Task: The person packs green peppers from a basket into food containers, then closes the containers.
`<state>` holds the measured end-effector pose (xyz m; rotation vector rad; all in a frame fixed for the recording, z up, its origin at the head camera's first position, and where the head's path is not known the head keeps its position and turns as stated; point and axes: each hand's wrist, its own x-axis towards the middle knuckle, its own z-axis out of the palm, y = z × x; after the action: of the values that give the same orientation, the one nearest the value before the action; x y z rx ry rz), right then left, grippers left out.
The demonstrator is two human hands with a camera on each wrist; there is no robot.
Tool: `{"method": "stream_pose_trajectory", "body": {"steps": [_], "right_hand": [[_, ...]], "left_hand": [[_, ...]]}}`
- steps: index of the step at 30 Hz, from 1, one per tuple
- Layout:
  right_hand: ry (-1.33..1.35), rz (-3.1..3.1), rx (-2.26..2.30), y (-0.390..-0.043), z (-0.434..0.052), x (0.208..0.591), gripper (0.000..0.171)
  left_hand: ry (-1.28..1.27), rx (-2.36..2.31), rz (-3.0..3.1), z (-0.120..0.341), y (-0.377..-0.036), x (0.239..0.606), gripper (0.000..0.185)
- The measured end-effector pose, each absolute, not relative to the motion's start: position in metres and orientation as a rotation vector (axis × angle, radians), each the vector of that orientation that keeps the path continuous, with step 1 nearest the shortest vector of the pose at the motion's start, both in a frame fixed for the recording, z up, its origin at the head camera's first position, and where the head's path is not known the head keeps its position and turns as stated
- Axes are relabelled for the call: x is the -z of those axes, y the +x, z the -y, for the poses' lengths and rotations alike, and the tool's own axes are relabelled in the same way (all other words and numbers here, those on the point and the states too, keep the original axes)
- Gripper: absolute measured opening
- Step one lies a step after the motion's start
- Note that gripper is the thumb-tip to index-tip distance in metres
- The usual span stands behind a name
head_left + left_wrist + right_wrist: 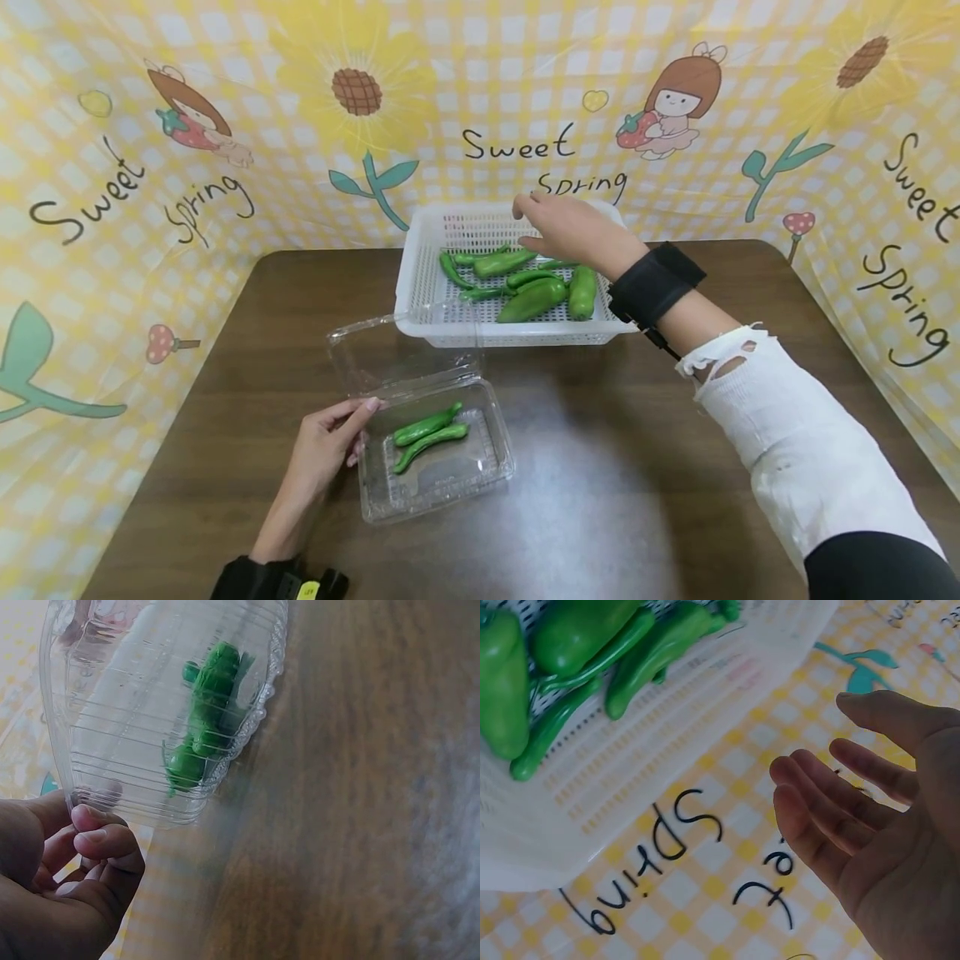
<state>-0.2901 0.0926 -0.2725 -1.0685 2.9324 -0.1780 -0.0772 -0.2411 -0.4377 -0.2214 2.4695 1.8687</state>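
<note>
Two peppers in clamshell, left hand pinching its edge; right hand grip wide above basket.

**"Sweet Spring" all around**

The only words to read stand on the yellow checked backdrop cloth behind the table: "Sweet Spring" in black handwriting, repeated at left, centre and right. The right wrist view catches "Spring" upside down on the same cloth.
</note>
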Motion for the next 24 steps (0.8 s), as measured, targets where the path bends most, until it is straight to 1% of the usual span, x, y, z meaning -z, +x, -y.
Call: {"method": "stream_pose_trajectory", "body": {"steps": [7,12,17,24], "right_hand": [[-1.007,-2.903,0.089,-0.311,-0.092,0.276,0.038],[-0.970,-2.780,0.074,-0.323,-0.089,0.286,0.037],[-0.927,-2.720,0.020,-0.331,-0.086,0.296,0.037],[-0.940,-2.693,-0.097,-0.337,-0.082,0.309,0.036]], "left_hand": [[-0.242,-1.820,-2.499,0.241,-0.076,0.438,0.037],[-0.247,-1.824,-2.503,0.242,-0.075,0.437,0.037],[-0.241,-1.858,-2.481,0.242,-0.076,0.437,0.038],[-0.216,-1.902,-2.468,0.241,-0.076,0.436,0.037]]}}
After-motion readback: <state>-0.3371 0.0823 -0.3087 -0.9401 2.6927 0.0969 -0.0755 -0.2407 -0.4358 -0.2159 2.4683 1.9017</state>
